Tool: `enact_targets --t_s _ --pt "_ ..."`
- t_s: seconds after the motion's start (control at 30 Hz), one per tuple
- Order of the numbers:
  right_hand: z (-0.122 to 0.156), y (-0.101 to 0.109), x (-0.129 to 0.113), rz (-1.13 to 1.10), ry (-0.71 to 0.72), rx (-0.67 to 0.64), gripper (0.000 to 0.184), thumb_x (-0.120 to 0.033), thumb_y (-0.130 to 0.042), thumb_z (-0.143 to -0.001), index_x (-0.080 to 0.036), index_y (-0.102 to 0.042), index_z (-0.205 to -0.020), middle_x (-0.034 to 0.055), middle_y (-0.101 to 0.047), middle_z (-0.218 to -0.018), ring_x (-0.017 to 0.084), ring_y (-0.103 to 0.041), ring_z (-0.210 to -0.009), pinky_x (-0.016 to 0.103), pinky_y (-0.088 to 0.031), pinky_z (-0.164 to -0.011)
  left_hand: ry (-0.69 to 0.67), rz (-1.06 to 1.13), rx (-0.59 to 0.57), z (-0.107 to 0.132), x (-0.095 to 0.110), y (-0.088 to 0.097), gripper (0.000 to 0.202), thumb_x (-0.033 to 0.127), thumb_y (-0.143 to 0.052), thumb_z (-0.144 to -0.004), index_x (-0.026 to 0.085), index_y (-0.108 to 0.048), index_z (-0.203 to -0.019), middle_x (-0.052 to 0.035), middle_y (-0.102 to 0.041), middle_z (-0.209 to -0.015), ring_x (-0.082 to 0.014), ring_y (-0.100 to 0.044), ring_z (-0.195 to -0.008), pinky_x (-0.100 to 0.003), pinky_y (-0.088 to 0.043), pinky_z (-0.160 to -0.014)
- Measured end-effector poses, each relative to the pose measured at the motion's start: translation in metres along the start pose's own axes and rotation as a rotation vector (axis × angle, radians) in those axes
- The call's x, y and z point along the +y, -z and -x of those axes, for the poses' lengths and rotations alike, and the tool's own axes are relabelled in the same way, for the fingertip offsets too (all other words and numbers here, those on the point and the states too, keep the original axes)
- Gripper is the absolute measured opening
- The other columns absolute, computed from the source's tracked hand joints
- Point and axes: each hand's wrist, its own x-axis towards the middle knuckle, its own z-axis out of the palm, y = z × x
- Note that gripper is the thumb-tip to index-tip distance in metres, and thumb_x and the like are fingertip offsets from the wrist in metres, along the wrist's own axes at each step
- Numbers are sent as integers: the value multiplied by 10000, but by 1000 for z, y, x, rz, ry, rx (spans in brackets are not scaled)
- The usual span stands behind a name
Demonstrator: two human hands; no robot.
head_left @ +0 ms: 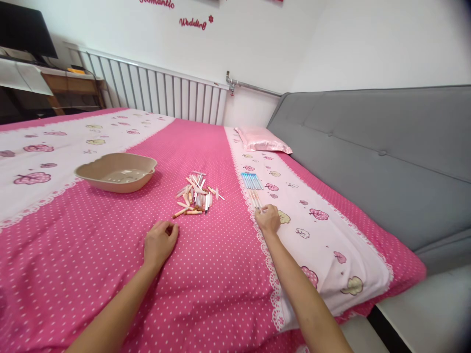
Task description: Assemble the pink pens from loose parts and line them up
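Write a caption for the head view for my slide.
Right hand touches orange pens beside a blue pen row; left hand rests near the mixed pile.

Left arm: bare, extended forward.
Left hand (pixel 160 242): palm down, fingers loosely curled under.
Right arm: bare, extended forward, angled inward.
Right hand (pixel 268 219): palm down, fingers curled, tips hidden.
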Motion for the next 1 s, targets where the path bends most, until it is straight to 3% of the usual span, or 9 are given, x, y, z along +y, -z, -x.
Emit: enact_targets --t_s 0.23,1.0 --pt "-4 -1 5 -50 -101 -30 291 -205 -509 -737 -152 -600 -1009 84 -681 -851 208 -595 -799 278 -392 -679 -9 5 3 0 0 0 284 401 -417 -791 187 -538 -650 -37 -570 -683 -174 -535 -636 -286 -401 -636" --pt "-7 -4 10 -121 -137 -95 246 -205 -545 -735 -206 -635 -964 40 -717 -891 198 -640 -839 278 -439 -711 2 3 -4 1 1 1 284 409 -409 -789 192 -530 -652 -40 -567 -688 -175 -533 -639 -285 -397 -633"
